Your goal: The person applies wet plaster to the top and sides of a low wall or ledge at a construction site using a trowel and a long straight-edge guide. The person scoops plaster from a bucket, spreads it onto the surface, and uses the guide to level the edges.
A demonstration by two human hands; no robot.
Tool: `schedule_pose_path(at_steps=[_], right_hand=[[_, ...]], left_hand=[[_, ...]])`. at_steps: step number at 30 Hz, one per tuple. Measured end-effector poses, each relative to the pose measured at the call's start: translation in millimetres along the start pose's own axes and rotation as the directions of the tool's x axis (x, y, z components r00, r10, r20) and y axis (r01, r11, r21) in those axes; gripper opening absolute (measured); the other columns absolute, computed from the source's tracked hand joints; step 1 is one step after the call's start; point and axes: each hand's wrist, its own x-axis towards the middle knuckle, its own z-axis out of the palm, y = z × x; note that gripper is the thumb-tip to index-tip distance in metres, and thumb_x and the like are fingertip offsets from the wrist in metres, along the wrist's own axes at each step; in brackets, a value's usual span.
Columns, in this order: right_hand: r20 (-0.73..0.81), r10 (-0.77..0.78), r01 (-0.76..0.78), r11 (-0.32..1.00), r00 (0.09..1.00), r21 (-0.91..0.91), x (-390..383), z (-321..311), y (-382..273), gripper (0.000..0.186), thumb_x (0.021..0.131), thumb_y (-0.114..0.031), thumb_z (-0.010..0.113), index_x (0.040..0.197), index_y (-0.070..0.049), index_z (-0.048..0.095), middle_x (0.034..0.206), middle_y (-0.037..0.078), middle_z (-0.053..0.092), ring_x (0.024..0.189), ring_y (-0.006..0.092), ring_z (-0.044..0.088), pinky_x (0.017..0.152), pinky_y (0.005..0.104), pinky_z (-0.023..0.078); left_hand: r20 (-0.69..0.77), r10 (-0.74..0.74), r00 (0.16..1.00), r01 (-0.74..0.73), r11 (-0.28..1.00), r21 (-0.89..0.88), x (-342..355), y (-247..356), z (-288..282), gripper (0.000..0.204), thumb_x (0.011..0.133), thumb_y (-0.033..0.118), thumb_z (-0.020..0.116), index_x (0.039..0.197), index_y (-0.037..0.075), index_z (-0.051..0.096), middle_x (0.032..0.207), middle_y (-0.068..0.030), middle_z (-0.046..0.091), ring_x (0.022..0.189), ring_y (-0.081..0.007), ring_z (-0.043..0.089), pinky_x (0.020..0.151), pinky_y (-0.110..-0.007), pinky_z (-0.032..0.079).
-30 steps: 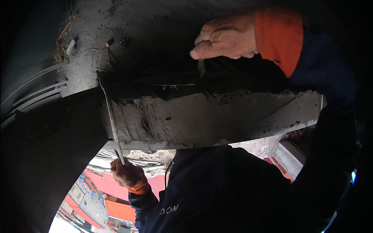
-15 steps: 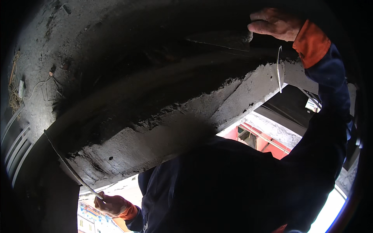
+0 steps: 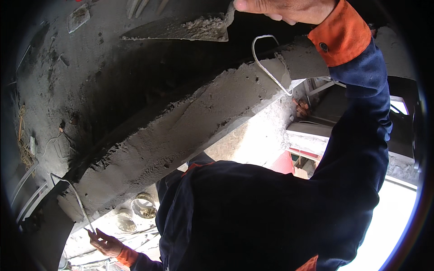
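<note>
At the lower left, my left hand (image 3: 106,244) has its fingertips at the lower end of a bent metal rod clip (image 3: 77,196), which hooks over the near end of a mortar-coated ledge (image 3: 181,128). My right hand (image 3: 289,10), up at the top right, grips a pointed trowel (image 3: 174,30) by its handle end, and the fingers are partly cut off by the frame edge. Grey wet mortar (image 3: 205,28) lies on the blade near the handle. A second bent rod clip (image 3: 266,67) spans the ledge below my right hand. The ledge's surface looks rough, with ragged edges.
Two round buckets (image 3: 143,206) stand below the ledge at the lower left. Tangled yellow string (image 3: 23,135) and pale rods lie on the grey floor at the left. A flat square piece (image 3: 78,17) rests at the top left. Bright openings show beyond the ledge.
The view has shifted and brightened. My right hand and the trowel have moved left and up in the picture; the trowel now shows clearly with mortar on it. My left hand remains at the clip.
</note>
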Motion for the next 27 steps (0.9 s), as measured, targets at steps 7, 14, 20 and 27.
schedule_pose_path(at_steps=[7,14,20,27], right_hand=[[-0.228,-0.102,0.142,0.976,0.968,0.163,-85,15,46,0.035,0.092,-0.040,0.058,0.101,-0.006,0.063,0.065,-0.002,0.050,0.054,0.0060,0.047,0.049,0.0229,0.038],[-0.178,0.053,-0.053,0.999,0.983,0.000,-133,25,47,0.035,0.095,-0.040,0.051,0.099,-0.007,0.062,0.062,0.002,0.050,0.050,0.0091,0.047,0.047,0.0257,0.040],[-0.180,-0.382,0.245,0.824,0.907,-0.511,-111,21,71,0.032,0.095,-0.035,0.051,0.098,-0.005,0.061,0.077,0.016,0.062,0.071,0.0303,0.062,0.065,0.0384,0.048],[0.198,-0.031,0.128,0.857,0.980,-0.500,-45,16,29,0.029,0.086,-0.030,0.055,0.098,-0.004,0.064,0.088,0.018,0.065,0.085,0.0374,0.061,0.078,0.0424,0.047]], left_hand=[[-0.319,0.139,0.938,-0.160,0.986,-0.041,15,92,-47,0.030,0.084,0.007,0.067,0.111,-0.004,0.059,0.099,-0.0157,0.064,0.084,-0.0272,0.063,0.065,-0.033,0.049],[-0.264,0.303,0.916,-0.388,0.839,-0.383,11,182,-55,0.019,0.084,-0.002,0.063,0.102,-0.005,0.059,0.092,-0.0185,0.064,0.076,-0.0299,0.063,0.065,-0.035,0.051],[0.031,0.401,0.915,-0.290,0.711,-0.641,-63,173,11,0.021,0.080,0.001,0.065,0.100,0.003,0.061,0.073,-0.0111,0.062,0.058,-0.0263,0.061,0.052,-0.035,0.048],[0.518,0.222,0.826,0.126,0.822,-0.555,-162,86,173,0.021,0.082,0.025,0.066,0.095,0.008,0.066,0.081,-0.0140,0.066,0.070,-0.0312,0.065,0.062,-0.039,0.052]])
